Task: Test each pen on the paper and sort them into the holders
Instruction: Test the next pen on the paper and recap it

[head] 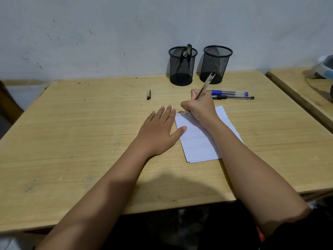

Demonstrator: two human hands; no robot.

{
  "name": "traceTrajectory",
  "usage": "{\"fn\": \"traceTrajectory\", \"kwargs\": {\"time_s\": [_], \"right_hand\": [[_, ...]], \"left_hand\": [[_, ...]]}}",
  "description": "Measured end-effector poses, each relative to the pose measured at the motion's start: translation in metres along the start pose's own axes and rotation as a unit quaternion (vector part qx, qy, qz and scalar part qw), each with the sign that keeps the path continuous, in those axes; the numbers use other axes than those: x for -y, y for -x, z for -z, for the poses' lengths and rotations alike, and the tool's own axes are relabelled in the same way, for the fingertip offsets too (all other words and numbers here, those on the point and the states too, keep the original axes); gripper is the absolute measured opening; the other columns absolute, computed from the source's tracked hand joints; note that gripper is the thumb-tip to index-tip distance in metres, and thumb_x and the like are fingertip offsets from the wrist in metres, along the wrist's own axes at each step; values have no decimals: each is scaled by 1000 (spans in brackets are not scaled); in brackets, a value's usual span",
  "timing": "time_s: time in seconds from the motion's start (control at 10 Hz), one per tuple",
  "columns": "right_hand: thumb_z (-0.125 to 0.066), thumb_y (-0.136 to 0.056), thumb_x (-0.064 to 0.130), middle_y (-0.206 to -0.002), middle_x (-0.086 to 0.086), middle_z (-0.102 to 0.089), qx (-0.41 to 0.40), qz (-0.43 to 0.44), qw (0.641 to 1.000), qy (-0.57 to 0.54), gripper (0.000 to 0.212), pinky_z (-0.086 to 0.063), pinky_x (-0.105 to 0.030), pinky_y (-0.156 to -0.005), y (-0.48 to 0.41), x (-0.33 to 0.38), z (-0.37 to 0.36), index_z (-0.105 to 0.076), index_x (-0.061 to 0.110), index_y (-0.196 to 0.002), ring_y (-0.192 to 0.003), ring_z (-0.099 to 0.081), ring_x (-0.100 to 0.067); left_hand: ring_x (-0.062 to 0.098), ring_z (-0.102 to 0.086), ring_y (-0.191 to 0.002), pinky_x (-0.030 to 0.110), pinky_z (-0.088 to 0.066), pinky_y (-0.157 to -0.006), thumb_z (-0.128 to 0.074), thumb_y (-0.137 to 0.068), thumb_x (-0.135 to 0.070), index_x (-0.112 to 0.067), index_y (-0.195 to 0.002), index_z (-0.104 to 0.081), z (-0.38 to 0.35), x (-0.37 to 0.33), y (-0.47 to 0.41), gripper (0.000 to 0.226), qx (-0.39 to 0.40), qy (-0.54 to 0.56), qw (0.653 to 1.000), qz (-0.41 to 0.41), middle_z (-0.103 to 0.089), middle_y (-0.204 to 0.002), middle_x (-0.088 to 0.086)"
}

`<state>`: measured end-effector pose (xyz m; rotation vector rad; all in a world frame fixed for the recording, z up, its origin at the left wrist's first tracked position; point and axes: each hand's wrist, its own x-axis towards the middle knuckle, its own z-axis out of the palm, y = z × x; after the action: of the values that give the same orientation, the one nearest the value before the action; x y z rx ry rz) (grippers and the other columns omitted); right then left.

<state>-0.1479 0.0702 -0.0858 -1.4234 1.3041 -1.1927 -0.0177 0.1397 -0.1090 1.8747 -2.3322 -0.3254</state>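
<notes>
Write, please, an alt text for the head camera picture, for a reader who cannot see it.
A person's right hand presses a pen to white paper on a wooden desk, while the left hand lies flat, thumb on the paper's edge. Behind, by the wall, stand two black mesh holders, the left one holding pens, the right one apparently empty; two more pens and a cap lie on the desk.

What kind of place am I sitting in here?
Probably a plain study or work desk indoors: a worn wooden table set against a scuffed pale wall, with two black mesh pen holders at the back.

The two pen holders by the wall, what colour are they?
Both holders are black wire mesh, seen in the head view, the only one.
</notes>
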Motion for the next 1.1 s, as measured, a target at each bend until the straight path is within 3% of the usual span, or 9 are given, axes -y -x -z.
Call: {"fn": "traceTrajectory", "kwargs": {"time_s": [0.1, 0.2, 0.3, 0.5, 0.7, 0.8, 0.9, 1.0, 1.1], "right_hand": [[-60, -66, -8, -56, 1, -26, -11, 7, 1000, -7, 40, -26, -9, -40, 0, -1, 0, -28, 12, -53, -45, -33, -2], [-60, -65, -10, -57, 2, -26, -4, 2, 1000, -1, 42, -29, -12, -42, 1, 2, 1, -28, 13, -51, -53, -28, -5], [-61, -65, -7, -59, -1, -25, -9, 2, 1000, 3, 40, -26, -21, -49, 1, 1, 0, -27, 13, -53, -53, -27, -11], [-63, -68, -6, -57, 0, -26, -19, 2, 1000, 18, 42, -27, -10, -42, 1, 3, 0, -29, 14, -52, -51, -31, -4], [-61, -66, -8, -56, 1, -20, -12, 0, 1000, 23, 45, -23, -20, -47, 1, 2, 0, -25, 15, -52, -50, -23, -11], [-62, -68, -7, -56, 2, -23, -17, 1, 1000, 24, 44, -26, -10, -41, 1, 3, 0, -27, 14, -52, -49, -28, -4], [-56, -67, -14, -54, 2, -29, -35, -9, 998, -58, 41, -31, -13, -41, 0, 2, 2, -28, 12, -53, -37, -33, 0], [-62, -68, -16, -42, 3, -43, -43, -12, 982, -184, 36, -41, -17, -44, -3, -1, 9, -40, 9, -55, -39, -43, -6], [-69, -72, -11, -58, -4, -61, -2, -7, 973, -232, 23, -52, -20, -58, -3, 1, 14, -57, 7, -65, -56, -59, -13]], "left_hand": [[12, 9, -146, 33, 5, -118, -18, -95, -56, -19, -149, 2, 0, 0, 0, 69, 1, -2, 1000, -1, 7, -159, -3], [12, 9, -146, 33, 4, -118, -18, -95, -56, -19, -149, 2, 0, 0, 0, 69, 1, -1, 1000, 0, 7, -159, -3], [12, 9, -146, 33, 5, -118, -18, -95, -56, -20, -149, 2, 0, 0, 0, 69, 0, -2, 1000, -1, 7, -159, -3], [12, 9, -146, 33, 4, -118, -18, -95, -56, -19, -149, 2, -1, 1, 0, 69, -1, -1, 1000, 0, 7, -159, -3], [12, 9, -146, 32, 4, -119, -18, -95, -57, -20, -149, 2, -2, 1, 0, 69, -1, 2, 1000, -2, 8, -159, -3], [12, 9, -146, 33, 4, -119, -18, -94, -57, -20, -149, 2, -2, 1, -1, 69, -1, 1, 1000, -3, 8, -159, -3], [12, 9, -146, 33, 4, -119, -19, -95, -57, -20, -149, 1, -1, 1, 0, 69, -7, 7, 1000, -2, 7, -159, -3], [10, 7, -146, 32, 3, -119, -21, -94, -57, -20, -150, -1, -1, 2, 0, 70, -10, 17, 1000, -7, 5, -159, -4], [9, 3, -146, 32, 0, -119, -20, -94, -58, -22, -150, -7, 1, 3, 0, 68, -23, 52, 998, -11, -1, -159, -6]]}}
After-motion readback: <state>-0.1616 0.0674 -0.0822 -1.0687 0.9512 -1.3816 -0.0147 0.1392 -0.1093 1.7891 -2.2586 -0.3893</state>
